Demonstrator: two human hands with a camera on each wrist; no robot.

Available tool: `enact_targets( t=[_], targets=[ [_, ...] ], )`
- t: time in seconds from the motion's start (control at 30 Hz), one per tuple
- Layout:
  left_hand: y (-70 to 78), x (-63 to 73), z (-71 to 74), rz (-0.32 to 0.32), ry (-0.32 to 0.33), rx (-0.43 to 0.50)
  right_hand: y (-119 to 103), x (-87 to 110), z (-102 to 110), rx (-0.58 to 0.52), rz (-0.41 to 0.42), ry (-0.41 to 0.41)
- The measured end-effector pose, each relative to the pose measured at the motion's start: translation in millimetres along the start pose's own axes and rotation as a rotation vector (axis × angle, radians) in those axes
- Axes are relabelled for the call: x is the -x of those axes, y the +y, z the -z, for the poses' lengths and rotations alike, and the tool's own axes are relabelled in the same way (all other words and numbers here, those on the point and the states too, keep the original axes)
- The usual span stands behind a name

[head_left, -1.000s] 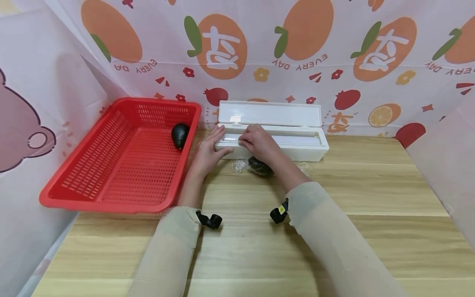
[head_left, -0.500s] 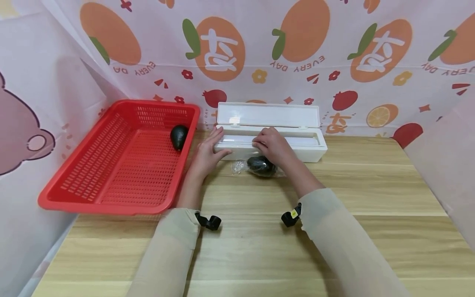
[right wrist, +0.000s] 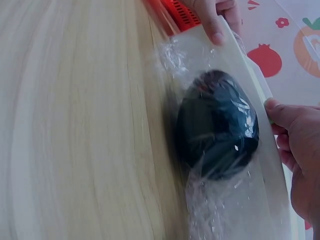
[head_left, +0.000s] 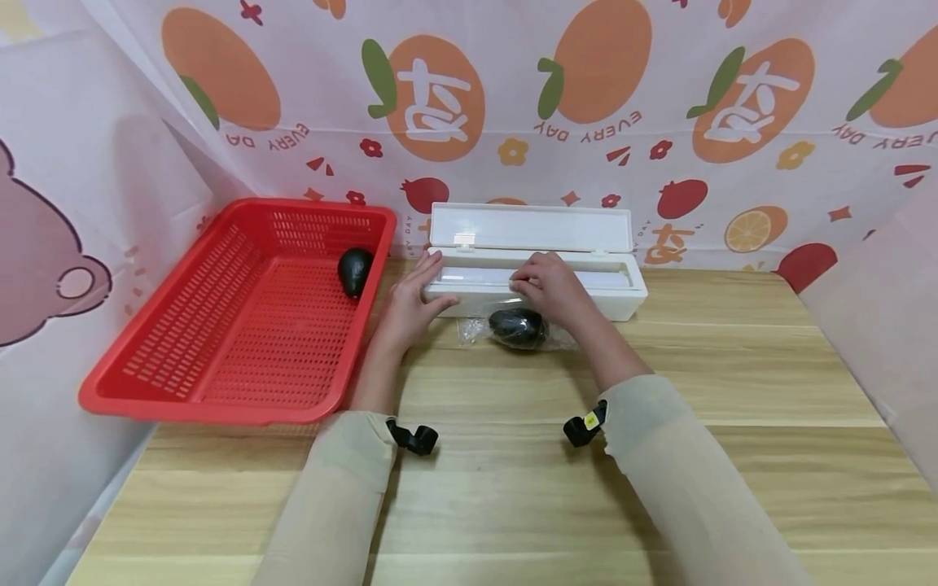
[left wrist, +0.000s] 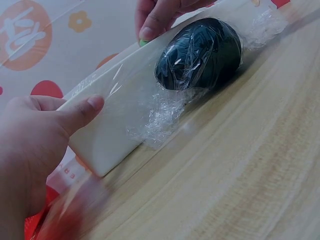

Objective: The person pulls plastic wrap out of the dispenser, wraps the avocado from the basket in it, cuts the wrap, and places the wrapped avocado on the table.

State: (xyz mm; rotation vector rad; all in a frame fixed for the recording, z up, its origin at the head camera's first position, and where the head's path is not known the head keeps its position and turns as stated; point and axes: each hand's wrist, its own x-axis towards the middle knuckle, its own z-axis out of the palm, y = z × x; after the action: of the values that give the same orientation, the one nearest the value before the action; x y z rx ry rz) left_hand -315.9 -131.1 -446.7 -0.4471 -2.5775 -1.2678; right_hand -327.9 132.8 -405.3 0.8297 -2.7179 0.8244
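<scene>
A long white plastic wrap dispenser box [head_left: 615, 303] stands at the back with its lid [head_left: 542, 226] raised. My left hand [head_left: 412, 305] grips its left end, thumb on the front wall. At the front rim, near the middle, my right hand [head_left: 557, 286] pinches a small green slider cutter [left wrist: 144, 43], mostly hidden by the fingertips. Against the front wall lies a dark avocado [right wrist: 217, 125] wrapped in clear film, with crumpled plastic film [left wrist: 160, 112] bunched at both ends. A pale roll [head_left: 476, 275] shows inside the box.
To the left stands a red perforated basket [head_left: 220, 411] with one unwrapped dark avocado [head_left: 355, 271] against its right side. A printed curtain [head_left: 572, 155] hangs right behind the box. All stand on a wooden table [head_left: 484, 505].
My right hand has slid rightward along the box's front rim, slowing lately, and uncovered more of the wrapped avocado. My left hand keeps its grip on the left end.
</scene>
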Motion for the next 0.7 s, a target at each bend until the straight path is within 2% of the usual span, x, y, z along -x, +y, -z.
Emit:
enact_targets(
  t=[0.33,0.7],
  targets=[
    [-0.5,-0.1,1.2,0.013,-0.008,-0.005,15,12.5,12,0.003,-0.002,-0.002],
    [0.0,-0.1,1.6,0.012,-0.015,0.011,23,15.9,21,0.016,0.03,-0.011]
  ],
)
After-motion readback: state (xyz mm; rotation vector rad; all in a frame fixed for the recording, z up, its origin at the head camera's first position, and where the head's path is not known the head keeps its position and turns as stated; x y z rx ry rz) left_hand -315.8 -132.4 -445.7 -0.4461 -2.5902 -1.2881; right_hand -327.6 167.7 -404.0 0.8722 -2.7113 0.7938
